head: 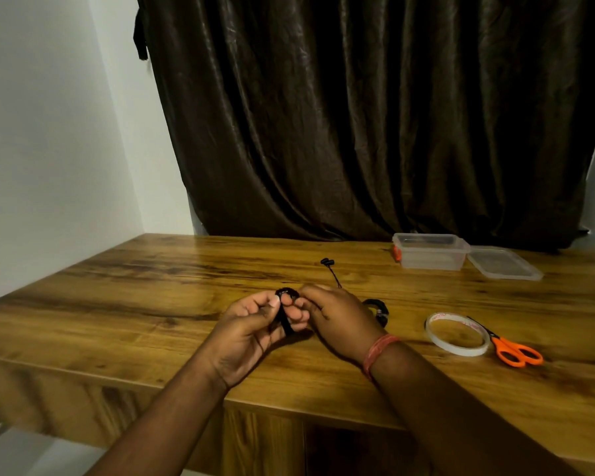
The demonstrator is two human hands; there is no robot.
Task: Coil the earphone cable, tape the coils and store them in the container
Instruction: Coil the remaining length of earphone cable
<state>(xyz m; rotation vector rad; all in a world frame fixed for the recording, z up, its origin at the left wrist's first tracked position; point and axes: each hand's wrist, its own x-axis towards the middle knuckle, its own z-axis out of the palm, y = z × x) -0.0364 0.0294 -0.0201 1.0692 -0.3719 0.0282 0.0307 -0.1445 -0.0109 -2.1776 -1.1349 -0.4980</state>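
Observation:
A black earphone cable coil (285, 312) is wound round the fingers of my left hand (251, 333), which holds it above the wooden table (152, 286). My right hand (337, 317) pinches the cable at the top of the coil. The loose end runs back to two black earbuds (327, 261) lying on the table. A second black coil (378, 309) lies just right of my right hand, partly hidden by it. The clear container (431, 251) stands open at the back right, its lid (504, 263) beside it. A tape roll (457, 334) lies to the right.
Orange-handled scissors (516, 348) lie right of the tape roll. A dark curtain (358, 115) hangs behind the table, a white wall to the left. Something orange shows behind the container's left side.

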